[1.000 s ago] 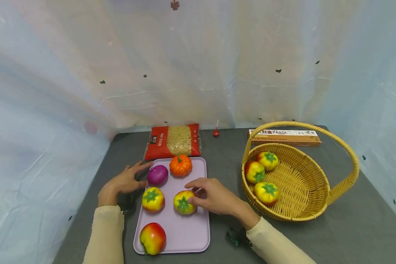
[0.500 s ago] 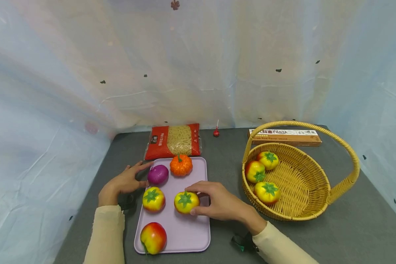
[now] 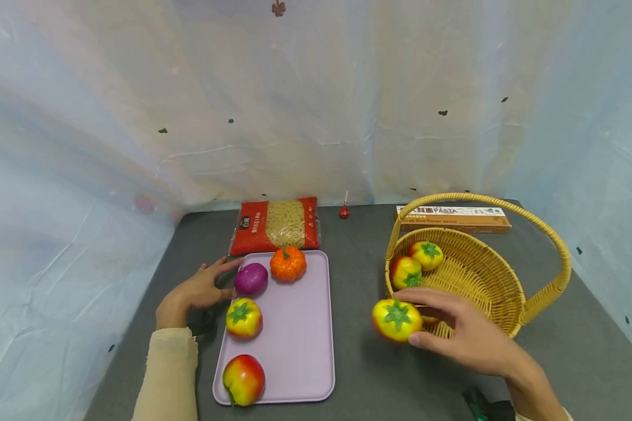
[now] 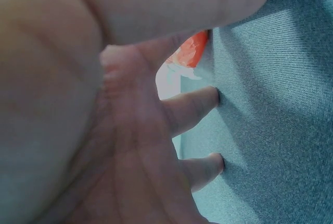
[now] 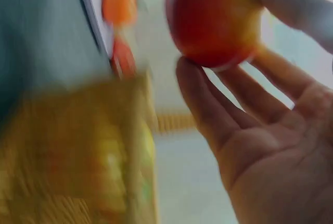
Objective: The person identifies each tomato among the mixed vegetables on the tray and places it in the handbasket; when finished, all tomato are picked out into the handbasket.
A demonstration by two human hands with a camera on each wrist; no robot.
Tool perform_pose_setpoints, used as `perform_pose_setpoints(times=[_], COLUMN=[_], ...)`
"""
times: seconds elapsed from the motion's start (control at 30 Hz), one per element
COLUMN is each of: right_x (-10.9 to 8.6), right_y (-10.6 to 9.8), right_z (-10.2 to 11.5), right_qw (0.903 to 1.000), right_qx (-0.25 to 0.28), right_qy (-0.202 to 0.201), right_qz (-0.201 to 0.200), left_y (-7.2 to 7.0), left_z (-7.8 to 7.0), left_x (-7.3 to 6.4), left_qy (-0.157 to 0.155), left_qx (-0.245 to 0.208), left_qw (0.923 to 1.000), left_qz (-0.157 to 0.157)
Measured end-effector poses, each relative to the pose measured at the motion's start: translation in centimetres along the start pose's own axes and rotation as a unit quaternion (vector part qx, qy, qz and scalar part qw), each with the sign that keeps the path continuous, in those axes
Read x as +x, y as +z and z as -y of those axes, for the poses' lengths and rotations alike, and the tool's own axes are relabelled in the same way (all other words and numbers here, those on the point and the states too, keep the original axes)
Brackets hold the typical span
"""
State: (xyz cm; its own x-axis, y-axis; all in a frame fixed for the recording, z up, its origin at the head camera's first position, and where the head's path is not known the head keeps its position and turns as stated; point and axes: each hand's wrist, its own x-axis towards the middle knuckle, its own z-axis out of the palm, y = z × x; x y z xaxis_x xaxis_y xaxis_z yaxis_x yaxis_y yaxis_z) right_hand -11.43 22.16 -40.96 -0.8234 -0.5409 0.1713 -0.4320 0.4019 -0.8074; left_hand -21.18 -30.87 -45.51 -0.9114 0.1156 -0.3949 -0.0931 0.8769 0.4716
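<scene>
My right hand [image 3: 466,330] pinches a round yellow-red fruit with a green leafy top [image 3: 397,320] between thumb and fingers. It is held over the table at the basket's near left side. In the right wrist view the fruit's red underside [image 5: 213,21] shows. My left hand [image 3: 200,289] is spread at the left edge of the lilac tray [image 3: 300,368], its fingertips down on the cloth in the left wrist view. Beside its thumb on the tray lies a purple onion [image 3: 251,279], with another yellow-red fruit [image 3: 244,318] just below it.
An orange pumpkin [image 3: 288,264] and a red apple-like fruit [image 3: 244,380] also lie on the tray. The wicker basket [image 3: 505,292] with its tall handle contains several yellow-red fruits, one mostly hidden. Behind are a pasta bag [image 3: 279,225], a lollipop [image 3: 344,211] and a pasta box [image 3: 453,219].
My right hand has taken hold of the fruit on the tray's right half, lifted it and carried it right to the basket's side. The left hand has stayed put.
</scene>
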Motion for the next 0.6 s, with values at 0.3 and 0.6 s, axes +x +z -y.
perform_pose_setpoints(times=[0.3,0.6], right_x=[-5.3,-4.1], right_y=[-5.9,-6.1], right_z=[-2.5,-3.3], right_qw=[0.9931,0.9857], right_qx=[-0.082,-0.096], right_qy=[0.075,0.137], right_qz=[-0.037,0.018], left_y=[0.0,0.1], left_z=[0.1,0.1], left_x=[0.1,0.1], left_qy=[-0.001,0.001], left_qx=[0.001,0.003], left_qw=[1.0000,1.0000], left_qz=[-0.001,-0.001])
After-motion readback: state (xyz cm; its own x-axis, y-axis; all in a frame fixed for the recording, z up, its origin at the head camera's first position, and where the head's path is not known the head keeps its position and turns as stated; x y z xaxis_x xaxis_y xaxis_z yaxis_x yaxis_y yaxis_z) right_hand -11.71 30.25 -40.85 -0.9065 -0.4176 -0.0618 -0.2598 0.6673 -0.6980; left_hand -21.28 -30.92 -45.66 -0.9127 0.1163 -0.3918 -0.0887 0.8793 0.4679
